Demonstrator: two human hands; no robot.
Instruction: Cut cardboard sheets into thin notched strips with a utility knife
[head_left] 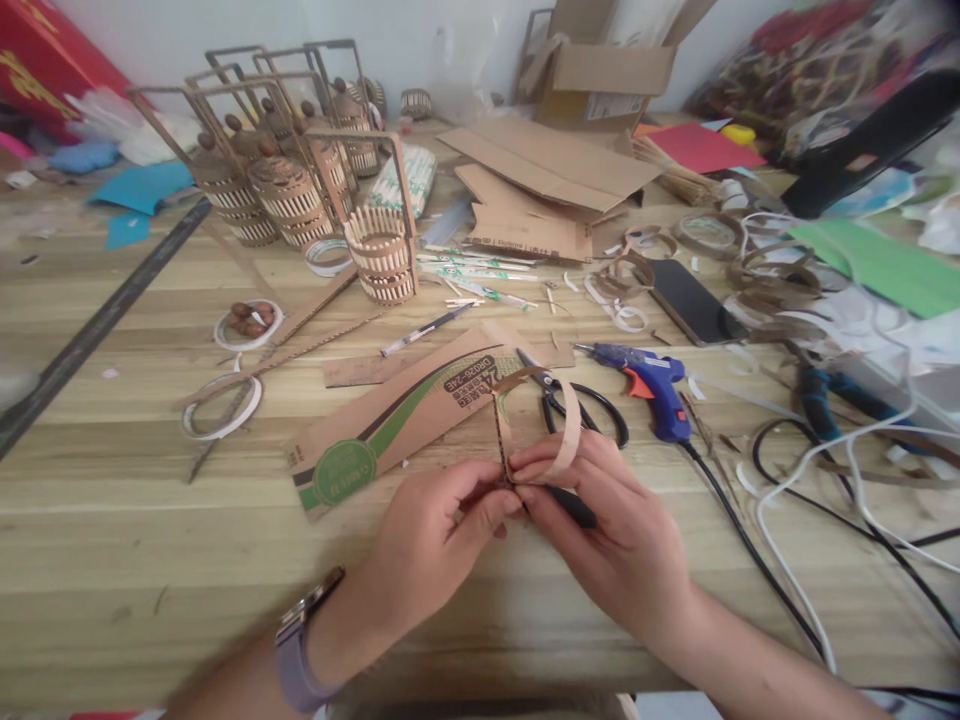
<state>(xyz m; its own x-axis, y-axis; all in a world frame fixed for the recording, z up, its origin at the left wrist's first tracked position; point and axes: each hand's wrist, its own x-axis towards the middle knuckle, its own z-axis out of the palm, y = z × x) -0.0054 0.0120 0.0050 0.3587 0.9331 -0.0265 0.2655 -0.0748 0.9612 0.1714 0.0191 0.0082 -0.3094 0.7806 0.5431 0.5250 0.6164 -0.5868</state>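
A thin curled cardboard strip (571, 425) is pinched between the fingertips of both my hands, just above the table. My left hand (442, 540), wearing a watch with a purple band, has its thumb and index finger closed on the strip's lower part. My right hand (615, 545) grips it from the other side, and a paler loop arches over those fingers. Behind the strip lie black-handled scissors (611, 408), partly hidden by it and the right hand. A flat printed cardboard piece (397, 425) with green markings rests beyond my left hand. The strip's exact joint is covered by fingers.
A blue glue gun (664, 385) with a black cable lies right, near a phone (697, 300) and tangled white cords (780, 480). Small stick-built buckets (379, 250) with tall handles stand back left. A pen (427, 328), tape rolls (222, 405) and cardboard sheets (547, 165) lie about.
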